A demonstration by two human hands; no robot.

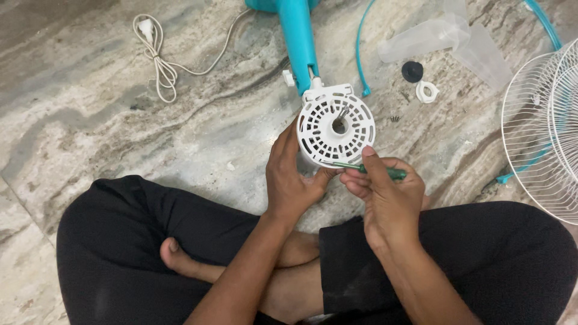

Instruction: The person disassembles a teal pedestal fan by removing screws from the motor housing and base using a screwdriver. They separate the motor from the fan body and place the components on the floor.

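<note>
A round white slotted fan motor housing [335,123] with a metal shaft at its middle lies on the marble floor, joined to a teal fan stand [298,39]. My left hand [292,177] grips the housing's lower left side. My right hand [382,192] holds a green-handled screwdriver [376,170], its shaft pointing left along the housing's lower edge.
White wire fan grilles [545,129] lie at the right. Clear fan blades [448,36], a black cap [412,71], a white nut [427,91] and small screws [395,118] lie beyond the housing. A coiled white power cord [159,54] lies at upper left. My crossed legs fill the foreground.
</note>
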